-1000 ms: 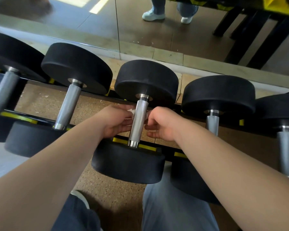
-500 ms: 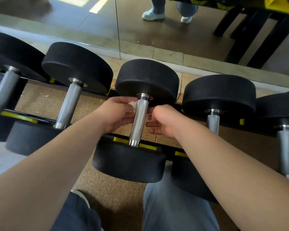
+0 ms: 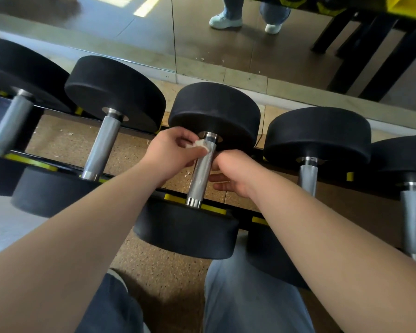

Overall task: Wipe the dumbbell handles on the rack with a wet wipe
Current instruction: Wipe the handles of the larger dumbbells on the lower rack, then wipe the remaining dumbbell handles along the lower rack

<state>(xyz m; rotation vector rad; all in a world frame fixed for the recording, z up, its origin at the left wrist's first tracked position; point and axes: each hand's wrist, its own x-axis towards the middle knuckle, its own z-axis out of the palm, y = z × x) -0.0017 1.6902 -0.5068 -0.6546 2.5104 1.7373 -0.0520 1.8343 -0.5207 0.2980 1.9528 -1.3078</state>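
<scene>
Several black dumbbells with knurled steel handles lie across a black rack [image 3: 257, 219] with yellow marks. My left hand [image 3: 171, 152] pinches a small crumpled white wet wipe [image 3: 198, 144] against the far end of the middle dumbbell's handle [image 3: 202, 174], just under its rear head. My right hand [image 3: 233, 174] is on the right side of that same handle, fingers curled under and behind it; whether it touches the wipe is hidden.
Neighbouring handles sit to the left [image 3: 103, 145] and right [image 3: 309, 174]. A wall mirror [image 3: 202, 44] behind the rack reflects white shoes and a yellow-black frame. Speckled cork floor [image 3: 159, 272] lies below, with my trouser legs at the bottom.
Both hands have slid up the middle handle toward its far head, and the wipe now shows more clearly at the top of the handle.
</scene>
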